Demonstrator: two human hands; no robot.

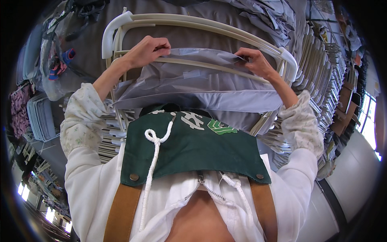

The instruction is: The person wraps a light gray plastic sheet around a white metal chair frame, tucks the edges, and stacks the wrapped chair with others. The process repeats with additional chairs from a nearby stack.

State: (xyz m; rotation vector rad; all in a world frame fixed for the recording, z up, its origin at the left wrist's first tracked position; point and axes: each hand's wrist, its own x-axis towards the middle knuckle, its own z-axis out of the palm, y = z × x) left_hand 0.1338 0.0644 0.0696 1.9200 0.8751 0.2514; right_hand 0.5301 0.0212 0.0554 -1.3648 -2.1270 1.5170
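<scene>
While both hands worked at the upper middle of the frame, the left hand (147, 50) was closed on the top edge of a pale grey fabric cover (193, 86), fingers curled over the hem and pinching it against a cream-coloured curved plastic frame (193, 22). The right hand (256, 60) gripped the same hem further to the right of the frame, fingertips pressed down on the cloth where it met a thin cream crossbar (217, 67). The hands were well apart, one near each side of the frame. The grey cover hung from that bar toward the centre of the picture, its lower fold lying just above a dark green apron bib (193, 151) with tan straps (121, 213). Stacks of similar cream frames (318, 60) filled the right side, and a pile of light grey-blue flat pads (40, 117) sat at the left edge.
</scene>
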